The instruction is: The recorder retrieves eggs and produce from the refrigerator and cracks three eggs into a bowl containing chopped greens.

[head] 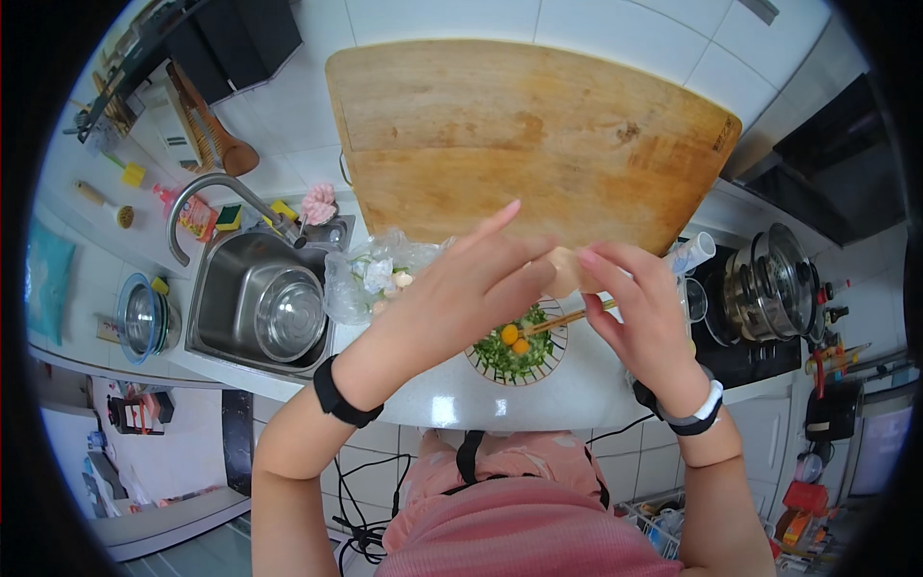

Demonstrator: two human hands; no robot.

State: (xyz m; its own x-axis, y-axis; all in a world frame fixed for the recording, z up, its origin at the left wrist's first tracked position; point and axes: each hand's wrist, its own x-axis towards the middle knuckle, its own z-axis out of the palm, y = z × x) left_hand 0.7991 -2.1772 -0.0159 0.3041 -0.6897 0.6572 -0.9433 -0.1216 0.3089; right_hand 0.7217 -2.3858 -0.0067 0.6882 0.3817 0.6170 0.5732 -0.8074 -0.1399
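Observation:
Above a patterned bowl (548,368), my left hand (497,278) and my right hand (631,296) come together at an eggshell. One pale shell part (563,272) is in my left fingers. My right fingertips pinch shell beside it; whether the two parts are fully separate is unclear. Chopped greens (497,364) fill the bowl, with egg yolks (510,334) lying on them. Wooden chopsticks (570,318) rest in the bowl and pass behind my right hand. Left of the bowl, a clear plastic bag (342,288) holds or lies under eggshell pieces (402,279), partly hidden by my left forearm.
A large wooden cutting board (533,137) leans on the tiled wall behind. The steel sink (231,310), holding a metal bowl (290,314), is at left under a curved faucet (216,180). At right are a cup (694,252) and a lidded pot (771,288) on the stove.

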